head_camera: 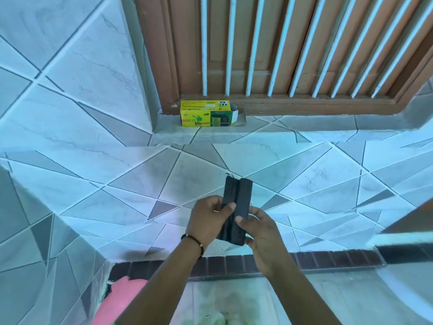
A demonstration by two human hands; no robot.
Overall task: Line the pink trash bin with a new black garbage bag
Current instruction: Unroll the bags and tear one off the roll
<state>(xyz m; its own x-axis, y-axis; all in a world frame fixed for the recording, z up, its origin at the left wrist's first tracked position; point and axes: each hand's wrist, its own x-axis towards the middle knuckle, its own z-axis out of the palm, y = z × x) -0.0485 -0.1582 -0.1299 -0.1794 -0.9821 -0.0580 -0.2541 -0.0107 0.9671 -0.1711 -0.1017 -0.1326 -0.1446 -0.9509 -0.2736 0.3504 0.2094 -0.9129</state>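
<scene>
A folded black garbage bag [237,200] stands upright in front of the tiled wall, held by both hands. My left hand [209,219] grips its left fold with the thumb pressed across the front. My right hand [259,233] pinches the right fold lower down. The bag is still a narrow folded strip with a crease down its middle. The pink trash bin [119,301] shows only partly at the bottom left, under my left forearm; its opening is hidden.
A yellow and green bin bag box [208,113] lies open on the tiled window ledge, below a brown window frame [281,55] with white bars. A dark brick-red tile strip [304,260] runs along the wall's foot.
</scene>
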